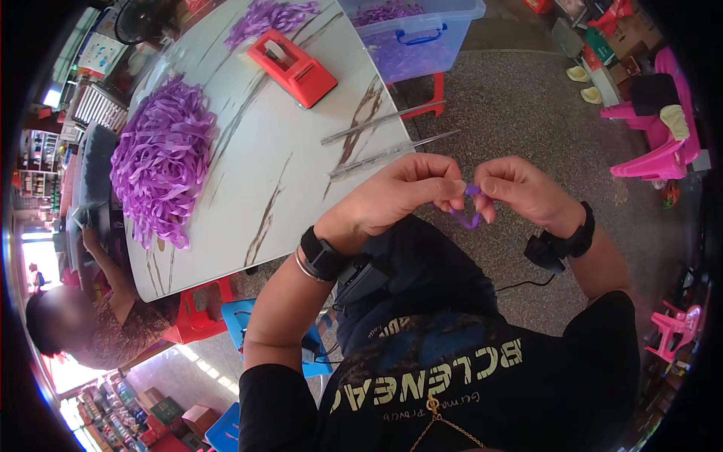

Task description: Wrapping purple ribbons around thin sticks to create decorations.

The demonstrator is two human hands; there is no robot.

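A short purple ribbon (472, 219) is pinched between my two hands, just off the table's right edge and above my lap. My left hand (416, 188) closes thumb and fingertips on one part of it, and a loop hangs below. My right hand (520, 188) grips the other part, close beside the left fingertips. Whether the ribbon is knotted there is too small to tell. On the marble-patterned table (248, 173) lies a large heap of purple ribbons (163, 162). Two thin metal rods (376, 124) rest near its right edge, close to my left hand.
A red tape dispenser (295, 69) stands on the table, with a second ribbon pile (267, 19) behind it. A clear plastic bin (414, 45) of purple ribbons sits beyond the table on a red stool. Another person (113, 316) sits at the left. Pink chairs (655, 128) are at the right.
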